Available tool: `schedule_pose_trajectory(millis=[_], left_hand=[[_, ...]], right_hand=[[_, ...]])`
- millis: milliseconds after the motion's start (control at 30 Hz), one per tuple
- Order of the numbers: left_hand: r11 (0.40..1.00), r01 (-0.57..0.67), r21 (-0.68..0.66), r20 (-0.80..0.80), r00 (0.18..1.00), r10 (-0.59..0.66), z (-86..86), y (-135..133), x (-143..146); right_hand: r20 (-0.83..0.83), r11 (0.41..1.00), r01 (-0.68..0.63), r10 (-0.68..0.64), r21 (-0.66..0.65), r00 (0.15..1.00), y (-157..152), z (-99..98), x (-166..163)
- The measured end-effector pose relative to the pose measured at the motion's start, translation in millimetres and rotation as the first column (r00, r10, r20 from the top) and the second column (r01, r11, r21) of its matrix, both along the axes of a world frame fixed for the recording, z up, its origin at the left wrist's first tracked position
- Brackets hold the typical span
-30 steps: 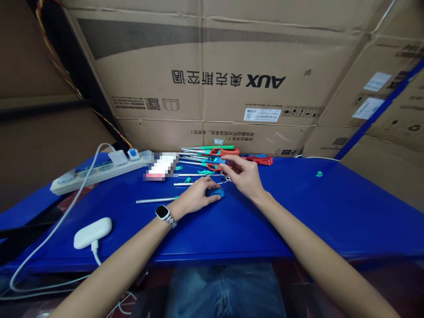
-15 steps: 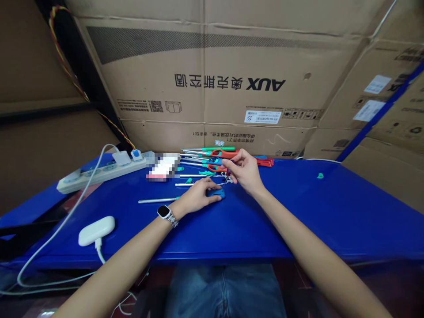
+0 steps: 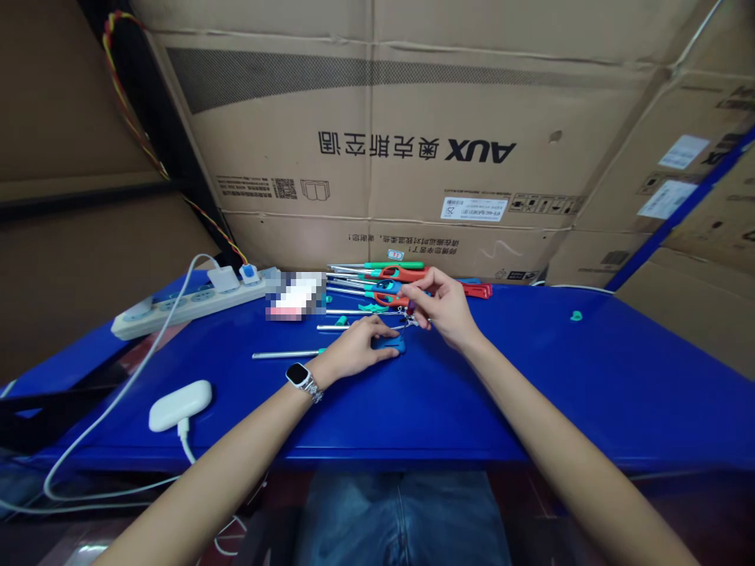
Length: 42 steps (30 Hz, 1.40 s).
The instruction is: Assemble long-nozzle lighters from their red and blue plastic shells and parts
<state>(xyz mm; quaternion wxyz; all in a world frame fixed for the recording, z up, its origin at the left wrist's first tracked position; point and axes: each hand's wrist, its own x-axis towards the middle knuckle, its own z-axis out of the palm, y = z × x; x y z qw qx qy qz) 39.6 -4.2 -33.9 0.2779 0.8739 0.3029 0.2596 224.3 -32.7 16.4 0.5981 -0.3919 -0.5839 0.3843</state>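
Observation:
My left hand (image 3: pixel 361 346) lies over a blue-handled long-nosed lighter (image 3: pixel 390 343), its thumb and fingers closed about the handle. The lighter's metal tube (image 3: pixel 286 355) points left along the table, and my hand covers part of its body. Thumb and fingertips pinched, my right hand (image 3: pixel 442 305) hovers just right of the handle; whatever small thing it holds is too small to name. Little metal parts (image 3: pixel 408 321) show below those fingertips. Behind both hands lie several more long lighters, among them an orange-handled one (image 3: pixel 389 299) and a green-handled one (image 3: pixel 406 266).
A power strip (image 3: pixel 177 306) with plugs and a white case (image 3: pixel 180 406) on a cable are at the left. A small green piece (image 3: pixel 576 316) rests on the blue table (image 3: pixel 619 377) at right. Tall cardboard (image 3: pixel 271 149) stands behind.
The whole view has shifted slightly, so everything appears a little further right. Both hands keep nearly the same pose around the blue lighter.

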Motion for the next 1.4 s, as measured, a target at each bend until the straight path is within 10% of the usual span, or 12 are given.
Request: schedule_pose_trajectory(millis=[1400], left_hand=[[1.0,-0.005,0.024,-0.018,1.0,0.006,-1.7,0,0]], right_hand=[[-0.025,0.999,-0.039,0.04,0.038,0.999,3,-1.2,1]])
